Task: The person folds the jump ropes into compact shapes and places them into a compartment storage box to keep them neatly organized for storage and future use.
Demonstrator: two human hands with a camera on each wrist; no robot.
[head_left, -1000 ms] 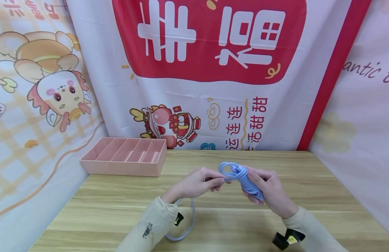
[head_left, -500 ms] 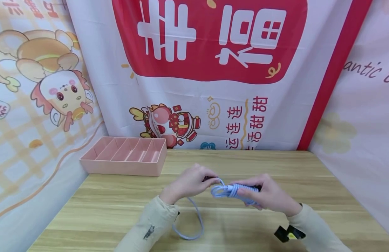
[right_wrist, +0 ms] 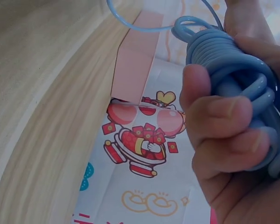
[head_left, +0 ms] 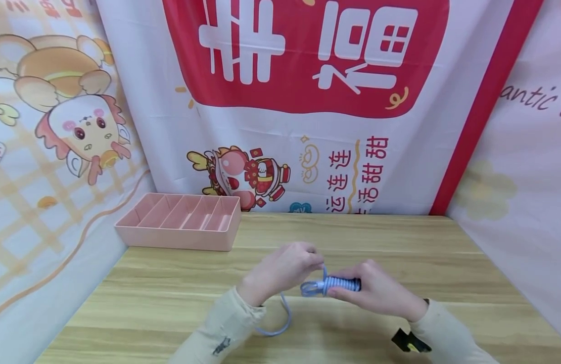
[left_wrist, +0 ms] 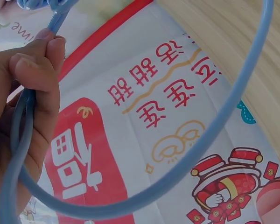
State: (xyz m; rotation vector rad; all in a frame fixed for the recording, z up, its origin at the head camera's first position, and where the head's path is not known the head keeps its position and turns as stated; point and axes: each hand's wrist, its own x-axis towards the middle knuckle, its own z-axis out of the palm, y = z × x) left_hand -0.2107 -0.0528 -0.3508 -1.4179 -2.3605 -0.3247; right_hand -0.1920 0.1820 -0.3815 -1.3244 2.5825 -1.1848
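A smooth light-blue cord is wound in tight turns into a bundle above the middle of the table. My right hand grips this bundle, its fingers curled round it in the right wrist view, where end loops stick out past the turns. Just left of it, my left hand pinches the running length of the cord, which rises from the bundle to the fingertips. In the left wrist view the slack cord passes through the palm and hangs in a wide loop. The cord's free end is hidden.
A pink divided tray with several compartments stands at the back left of the wooden table. Printed cloth hangs behind the table and along both sides.
The bundle has turned from slanted to nearly level and come lower, with the right hand. The left hand has moved slightly, now above the bundle's left end, drawing the cord upward.
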